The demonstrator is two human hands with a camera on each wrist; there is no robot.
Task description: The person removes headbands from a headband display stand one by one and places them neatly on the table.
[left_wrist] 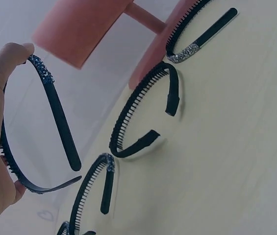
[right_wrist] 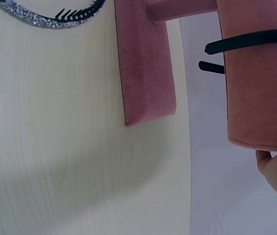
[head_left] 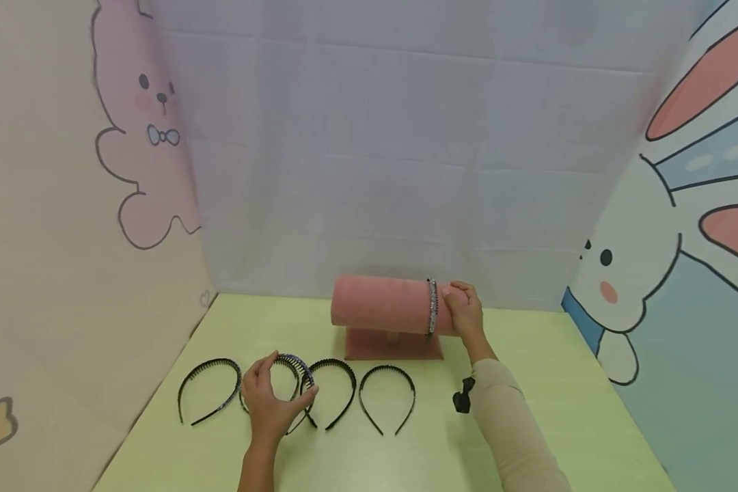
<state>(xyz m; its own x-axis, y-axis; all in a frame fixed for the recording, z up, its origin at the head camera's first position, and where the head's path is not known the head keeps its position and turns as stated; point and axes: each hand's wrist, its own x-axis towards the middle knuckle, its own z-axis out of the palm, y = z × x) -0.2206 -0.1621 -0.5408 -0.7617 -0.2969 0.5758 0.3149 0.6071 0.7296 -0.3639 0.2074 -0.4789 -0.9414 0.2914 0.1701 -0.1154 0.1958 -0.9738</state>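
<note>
My left hand (head_left: 269, 404) pinches a black toothed headband (left_wrist: 59, 110) with dark sparkles, thumb and fingers spread across its arch, raised above the table. At the right end of a pink velvet display roll (head_left: 381, 304), my right hand (head_left: 469, 320) grips the roll, thumb on the front. A silver glitter headband (head_left: 433, 307) is fitted around the roll close to that hand. On the table lie more headbands: one at the far left (head_left: 218, 361), one partly behind my left hand, a plain black headband (left_wrist: 175, 93), and a silver glitter headband (left_wrist: 183, 53) at the right.
The roll stands on a pink base (head_left: 393, 345) near the back of the pale table (head_left: 566, 424). A white cloth wall (head_left: 375, 137) rises behind it. Side panels carry a pink cartoon animal (head_left: 135, 137) at left and a white rabbit (head_left: 633, 273) at right.
</note>
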